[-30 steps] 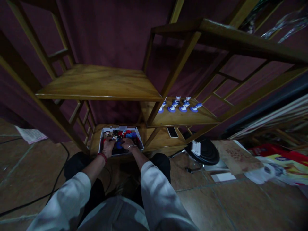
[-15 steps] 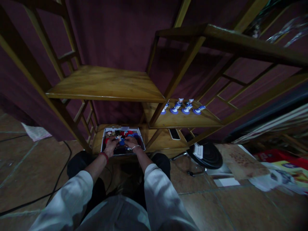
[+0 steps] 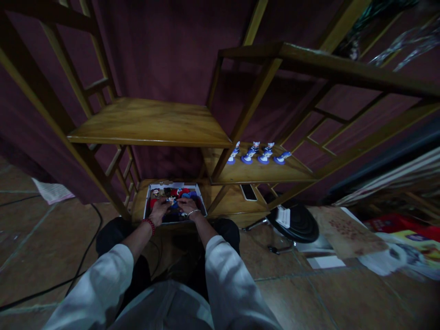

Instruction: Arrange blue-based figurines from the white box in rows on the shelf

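Both hands are over a shallow white box [image 3: 202,201] on the lowest shelf, filled with small red, blue and dark figurines. My left hand [image 3: 160,209], with a red bead bracelet at the wrist, has its fingers closed on one side of a small blue and white figurine [image 3: 173,201]. From the other side my right hand [image 3: 186,206], wearing a silvery bracelet, grips the same figurine. Its lower part blends into the box's contents. On the shelf to the right stand several blue and white figurines [image 3: 264,156] on round blue bases.
A wooden shelf board [image 3: 154,121] juts out above the box. A phone [image 3: 248,192] lies on the lower shelf at right. Beyond it stands a round black stool [image 3: 299,223] with a white object on it. Cardboard [image 3: 343,229] and plastic bags lie farther right; a black cable [image 3: 91,247] runs over the floor at left.
The view has shifted slightly. Both hands stay at the box with the figurine between them, which appears slightly turned.
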`<state>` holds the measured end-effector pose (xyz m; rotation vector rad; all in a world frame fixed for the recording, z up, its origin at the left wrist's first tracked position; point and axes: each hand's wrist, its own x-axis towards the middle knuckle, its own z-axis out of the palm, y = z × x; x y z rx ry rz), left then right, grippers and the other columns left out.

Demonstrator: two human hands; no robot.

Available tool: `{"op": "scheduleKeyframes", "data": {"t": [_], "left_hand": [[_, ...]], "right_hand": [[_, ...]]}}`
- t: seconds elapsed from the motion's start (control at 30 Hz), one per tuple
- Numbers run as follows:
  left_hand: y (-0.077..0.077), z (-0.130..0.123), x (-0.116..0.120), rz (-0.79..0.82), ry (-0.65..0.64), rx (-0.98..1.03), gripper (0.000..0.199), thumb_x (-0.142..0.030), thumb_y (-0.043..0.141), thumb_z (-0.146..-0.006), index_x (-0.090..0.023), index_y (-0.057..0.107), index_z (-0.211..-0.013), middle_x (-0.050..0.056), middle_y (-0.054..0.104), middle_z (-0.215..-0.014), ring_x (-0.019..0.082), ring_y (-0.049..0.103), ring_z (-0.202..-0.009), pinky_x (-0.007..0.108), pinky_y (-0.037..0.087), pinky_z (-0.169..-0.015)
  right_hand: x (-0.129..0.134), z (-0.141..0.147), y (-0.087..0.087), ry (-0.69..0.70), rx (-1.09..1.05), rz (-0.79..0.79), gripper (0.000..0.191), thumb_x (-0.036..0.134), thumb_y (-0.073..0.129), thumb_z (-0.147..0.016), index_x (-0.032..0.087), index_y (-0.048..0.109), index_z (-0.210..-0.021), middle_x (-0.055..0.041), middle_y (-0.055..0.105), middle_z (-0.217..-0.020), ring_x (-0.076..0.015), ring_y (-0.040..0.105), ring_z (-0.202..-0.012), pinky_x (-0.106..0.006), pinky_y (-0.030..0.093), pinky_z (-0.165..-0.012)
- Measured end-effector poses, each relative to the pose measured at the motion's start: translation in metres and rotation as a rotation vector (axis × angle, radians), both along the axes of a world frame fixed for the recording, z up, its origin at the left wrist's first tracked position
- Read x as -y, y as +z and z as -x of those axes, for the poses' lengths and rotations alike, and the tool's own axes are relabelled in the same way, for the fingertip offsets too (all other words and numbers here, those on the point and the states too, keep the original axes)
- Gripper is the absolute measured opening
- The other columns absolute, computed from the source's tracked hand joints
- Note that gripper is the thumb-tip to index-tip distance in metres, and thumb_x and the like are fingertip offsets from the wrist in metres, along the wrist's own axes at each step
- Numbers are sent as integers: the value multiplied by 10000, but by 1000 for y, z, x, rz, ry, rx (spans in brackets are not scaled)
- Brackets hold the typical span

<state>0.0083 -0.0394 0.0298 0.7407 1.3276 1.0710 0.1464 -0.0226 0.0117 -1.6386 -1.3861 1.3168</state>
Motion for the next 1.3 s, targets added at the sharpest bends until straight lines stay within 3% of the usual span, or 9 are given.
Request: {"op": "scheduleKeyframes", "data": {"t": [0.2, 0.4, 0.7, 0.97, 1.3], "left_hand": [[-4, -1, -4, 26, -33, 0, 294, -268, 719, -526, -122, 614, -758, 29, 623, -702, 118, 558, -624, 216, 421, -542], [-3, 0, -4, 40, -9, -8, 275, -243, 703, -551, -136, 611, -787, 28, 626, -727, 125, 566, -658, 217, 420, -553], [-2, -2, -5, 33, -26, -28, 124, -160, 601, -661, -135, 606, -783, 35, 631, -725, 116, 557, -616, 218, 423, -536], [-2, -2, -6, 30, -61, -76, 109, -155, 573, -683, -144, 621, -781, 57, 646, -774, 171, 588, -730, 240, 451, -562], [0, -8, -8, 21, -72, -147, 135, -210, 660, -615, -118, 629, -708, 37, 620, -651, 175, 585, -655, 260, 471, -561]], "right_hand": [[-2, -3, -4, 34, 40, -42, 226, 269, 587, -730, 183, 673, -920, -6, 662, -781, -139, 621, -733, -232, 519, -664], [-5, 0, -7, 50, -14, -20, 285, 324, 645, -671, 197, 663, -926, -12, 654, -844, -153, 615, -794, -242, 511, -664], [-8, -4, -11, 44, 3, -25, 306, 340, 689, -609, 160, 675, -856, -3, 631, -723, -133, 577, -702, -239, 477, -657], [-4, -7, 3, -1, -36, 22, 228, 257, 692, -638, 135, 667, -829, -1, 635, -687, -102, 560, -573, -190, 458, -522], [-1, -8, 11, -55, -108, 51, 128, 243, 705, -617, 158, 665, -703, 8, 636, -695, -107, 596, -610, -190, 490, -532]]}}
